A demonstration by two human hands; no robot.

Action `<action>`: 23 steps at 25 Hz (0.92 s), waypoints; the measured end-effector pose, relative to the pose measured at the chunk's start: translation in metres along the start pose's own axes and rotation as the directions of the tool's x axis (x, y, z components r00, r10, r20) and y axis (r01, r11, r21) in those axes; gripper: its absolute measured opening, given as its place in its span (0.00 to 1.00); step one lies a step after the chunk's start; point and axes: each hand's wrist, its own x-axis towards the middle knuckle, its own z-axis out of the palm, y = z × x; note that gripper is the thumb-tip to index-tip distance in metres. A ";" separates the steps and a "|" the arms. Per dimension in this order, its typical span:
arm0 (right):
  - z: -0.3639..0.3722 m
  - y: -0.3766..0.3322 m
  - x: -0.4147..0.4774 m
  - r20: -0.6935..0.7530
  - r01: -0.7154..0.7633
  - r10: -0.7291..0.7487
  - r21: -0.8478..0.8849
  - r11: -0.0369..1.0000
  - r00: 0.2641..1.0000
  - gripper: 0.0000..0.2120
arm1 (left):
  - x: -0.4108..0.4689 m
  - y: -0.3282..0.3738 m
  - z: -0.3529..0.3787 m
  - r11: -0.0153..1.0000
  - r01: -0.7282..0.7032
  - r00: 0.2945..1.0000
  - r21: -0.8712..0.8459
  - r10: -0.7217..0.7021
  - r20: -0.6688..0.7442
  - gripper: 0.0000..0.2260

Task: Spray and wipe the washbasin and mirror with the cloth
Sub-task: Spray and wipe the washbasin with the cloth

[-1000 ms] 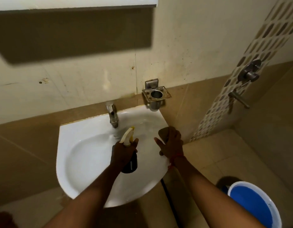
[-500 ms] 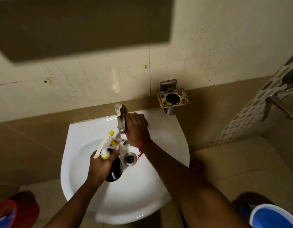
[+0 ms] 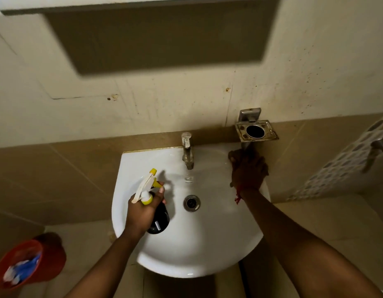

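Observation:
The white washbasin (image 3: pixel 203 244) hangs on the wall below me, its steel tap (image 3: pixel 187 151) at the back and the drain (image 3: pixel 191 203) in the middle. My left hand (image 3: pixel 143 209) grips a spray bottle (image 3: pixel 158 220) with a dark body and a white-and-yellow trigger head, held over the basin's left side with the nozzle pointing up and away. My right hand (image 3: pixel 248 171) presses a dark brown cloth (image 3: pixel 234 156) onto the basin's back right corner; most of the cloth is hidden under the hand. Only the lower edge of the mirror unit (image 3: pixel 143 4) shows at the top.
A metal tumbler holder (image 3: pixel 256 131) sticks out of the wall just above my right hand. A red bucket (image 3: pixel 48 259) with blue and white items stands on the floor at the lower left. A shower tap (image 3: pixel 377 149) juts from the patterned tile strip at the right.
My right hand has slid with the cloth from beside the tap to the basin's back right corner. My left hand still holds the bottle over the left side.

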 end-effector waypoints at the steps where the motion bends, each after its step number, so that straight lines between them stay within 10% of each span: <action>1: 0.001 -0.016 -0.005 -0.016 0.075 -0.075 0.012 0.997 0.997 0.31 | -0.002 0.000 -0.003 1.000 0.003 1.000 0.008 -0.003 -0.008 0.03; 5: 0.016 -0.101 -0.092 -0.074 0.398 -0.396 0.312 0.862 0.915 0.18 | 0.001 -0.005 -0.024 1.000 -0.002 1.000 0.012 0.003 -0.020 0.04; 9: 0.019 -0.188 -0.094 -0.184 0.824 -0.807 0.224 0.521 0.561 0.19 | 0.016 -0.008 -0.054 1.000 -0.030 0.998 -0.001 0.030 -0.063 0.09; 11: 0.013 -0.218 -0.070 0.010 0.746 -0.771 0.248 0.619 0.636 0.31 | 0.019 -0.006 -0.067 0.999 -0.035 0.993 -0.035 0.031 -0.113 0.11; 14: 0.007 -0.252 -0.073 0.061 0.243 -0.264 0.232 0.942 0.963 0.20 | 0.016 -0.009 -0.091 0.995 -0.065 0.985 -0.082 0.051 -0.164 0.09; 16: 0.010 -0.279 -0.096 -0.035 0.314 -0.315 0.249 0.916 0.948 0.17 | 0.012 -0.014 -0.110 0.996 -0.055 0.982 -0.077 0.040 -0.185 0.09; 19: 0.013 -0.299 -0.127 -0.034 0.730 -0.782 0.384 0.565 0.623 0.20 | 0.004 -0.022 -0.135 0.998 -0.018 0.976 -0.053 0.006 -0.215 0.07; 23: -0.005 -0.286 -0.168 0.036 0.827 -0.963 0.504 0.248 0.267 0.15 | -0.023 -0.023 -0.165 0.995 0.031 0.961 0.091 -0.005 -0.278 0.04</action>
